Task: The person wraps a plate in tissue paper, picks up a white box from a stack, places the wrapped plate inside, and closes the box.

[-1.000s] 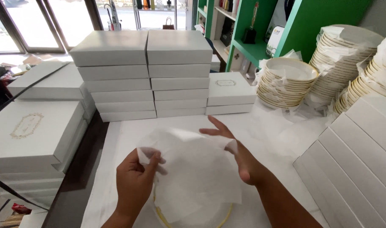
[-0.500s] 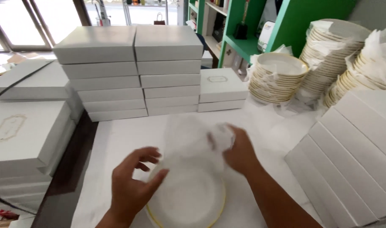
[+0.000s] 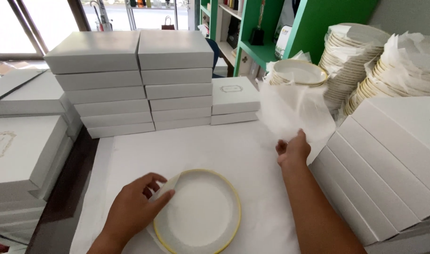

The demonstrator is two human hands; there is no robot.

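White tissue paper (image 3: 295, 110) is now hanging from the right hand (image 3: 294, 149), which is pinching its lower edge between the fingertips and holding it up, well away from the plate (image 3: 198, 211). Half a second ago that same sheet was being drawn off just above the plate; a second ago it was covering the plate entirely, with both hands gripping its edges. The plate, white with a yellow rim, is lying flat and bare on the paper-covered worktop (image 3: 224, 146), directly under the left hand (image 3: 135, 209). The left hand is resting on the plate's near-left rim, thumb and fingers closing on the edge, where earlier it was hovering spread above the sheet.

Beyond the left hand, stacks of grey-white flat boxes (image 3: 130, 80) are standing at the far side of the worktop, and more boxes (image 3: 22, 150) are piled further out to its left. To the right of the right hand, a row of leaning boxes (image 3: 393, 160) is lying just beside the forearm. Behind the lifted tissue, stacks of gold-rimmed plates (image 3: 351, 56) interleaved with paper are sitting before a green shelf unit (image 3: 313, 23).
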